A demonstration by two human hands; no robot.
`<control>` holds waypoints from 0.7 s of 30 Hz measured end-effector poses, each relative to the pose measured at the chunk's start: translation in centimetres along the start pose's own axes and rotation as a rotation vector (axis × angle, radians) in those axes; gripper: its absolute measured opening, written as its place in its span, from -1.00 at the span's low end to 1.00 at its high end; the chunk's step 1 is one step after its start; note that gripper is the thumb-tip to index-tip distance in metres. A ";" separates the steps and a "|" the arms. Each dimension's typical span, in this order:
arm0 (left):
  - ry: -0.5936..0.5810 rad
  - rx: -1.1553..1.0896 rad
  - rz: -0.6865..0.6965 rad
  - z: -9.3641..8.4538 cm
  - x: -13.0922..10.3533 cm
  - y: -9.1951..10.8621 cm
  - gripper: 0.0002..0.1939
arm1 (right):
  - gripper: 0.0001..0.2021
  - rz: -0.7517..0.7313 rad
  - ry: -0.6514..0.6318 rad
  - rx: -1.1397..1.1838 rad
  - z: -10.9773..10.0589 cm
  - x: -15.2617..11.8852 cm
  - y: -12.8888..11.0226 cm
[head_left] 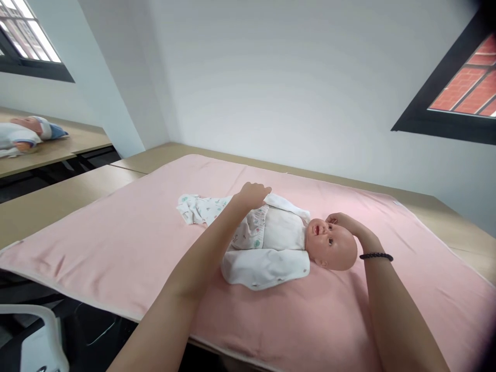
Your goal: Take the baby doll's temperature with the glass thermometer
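Left hand [254, 195] curled in a loose fist over the far side of the doll [279, 232], about waist level; cannot tell whether fabric is pinched in it. Right hand [344, 223] beside the far side of the head, fingers bent, no hold visible, contact unclear. Doll on its back, head to the right, in white top [287, 223] and patterned trousers [248, 231], on pink cloth [127, 248] over wooden table [77, 197]
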State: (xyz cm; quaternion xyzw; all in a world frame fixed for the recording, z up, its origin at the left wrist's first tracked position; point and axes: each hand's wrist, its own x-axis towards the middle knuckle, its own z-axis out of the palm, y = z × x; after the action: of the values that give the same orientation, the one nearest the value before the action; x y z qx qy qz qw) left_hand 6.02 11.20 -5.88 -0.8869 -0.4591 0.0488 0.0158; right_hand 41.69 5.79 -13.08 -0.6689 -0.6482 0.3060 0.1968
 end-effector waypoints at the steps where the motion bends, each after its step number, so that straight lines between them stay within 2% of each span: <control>1: 0.024 -0.010 0.008 0.4 0.4 -0.3 -0.69 | -0.84 -0.002 0.029 0.014 -0.2 0.1 0.2; 3: 0.049 -0.040 0.025 0.9 1.0 -0.9 -0.77 | -0.78 -0.019 0.109 0.069 -0.7 0.4 0.4; 8: 0.133 -0.180 0.032 1.4 1.7 -1.8 -0.72 | -0.48 -0.190 0.355 0.373 -2.6 0.8 -0.5; 10: 0.173 -0.254 0.018 1.8 2.0 -2.1 -0.72 | -0.45 -0.255 0.391 0.468 -3.3 0.4 -1.3; 12: 0.194 -0.335 -0.009 2.6 2.4 -2.5 -0.72 | -0.52 -0.277 0.347 0.502 -3.9 -0.3 -2.4; 15: 0.178 -0.473 -0.062 4.6 3.1 -3.3 -0.61 | -0.63 -0.269 0.154 0.451 -4.1 -1.3 -5.0; 18: 0.111 -0.578 -0.091 6.7 4.0 -3.9 -0.51 | -0.73 -0.311 -0.052 0.099 -3.4 -1.4 -8.6; 19: 0.087 -0.597 -0.087 7.2 4.2 -4.0 -0.49 | -0.78 -0.316 -0.070 -0.064 -3.0 -1.2 -9.8; 21: 0.048 -0.618 -0.066 8.0 4.8 -4.1 -0.48 | -0.87 -0.311 -0.064 -0.221 -1.8 -0.7 -11.8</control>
State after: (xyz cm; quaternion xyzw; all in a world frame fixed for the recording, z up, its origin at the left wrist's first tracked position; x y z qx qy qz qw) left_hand 4.57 17.35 -13.89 -0.8352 -0.4802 -0.1147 -0.2423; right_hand 34.09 6.36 -3.82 -0.5681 -0.7794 0.2201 0.1463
